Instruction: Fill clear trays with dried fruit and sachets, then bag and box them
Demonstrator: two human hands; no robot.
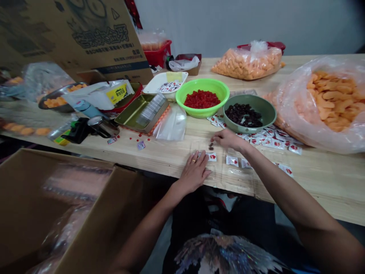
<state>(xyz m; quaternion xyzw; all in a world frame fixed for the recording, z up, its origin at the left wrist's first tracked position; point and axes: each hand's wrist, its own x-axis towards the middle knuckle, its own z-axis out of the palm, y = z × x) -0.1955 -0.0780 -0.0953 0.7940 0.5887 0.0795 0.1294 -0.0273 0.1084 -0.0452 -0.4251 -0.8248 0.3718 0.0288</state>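
My left hand [195, 171] lies flat on the near edge of a clear plastic tray [215, 179], fingers stretched out beside a small white and red sachet [211, 156]. Just beyond, my right hand [226, 138] has its fingers bent together above two small dark pieces [211, 146] in the tray; whatever is between the fingertips is hidden. More sachets [232, 161] lie in the trays to the right, partly under my right forearm. Behind the right hand stands a grey-green bowl [269, 114] of dark pieces, next to a bright green bowl [182, 99] of red pieces.
Loose sachets [273, 140] are spread below a big open bag of orange pieces [330, 102]. Clear bags [172, 123], a gold tin [128, 116] and a metal cup [102, 126] stand left. An open cardboard box [114, 186] with wrapped packs sits below the table edge.
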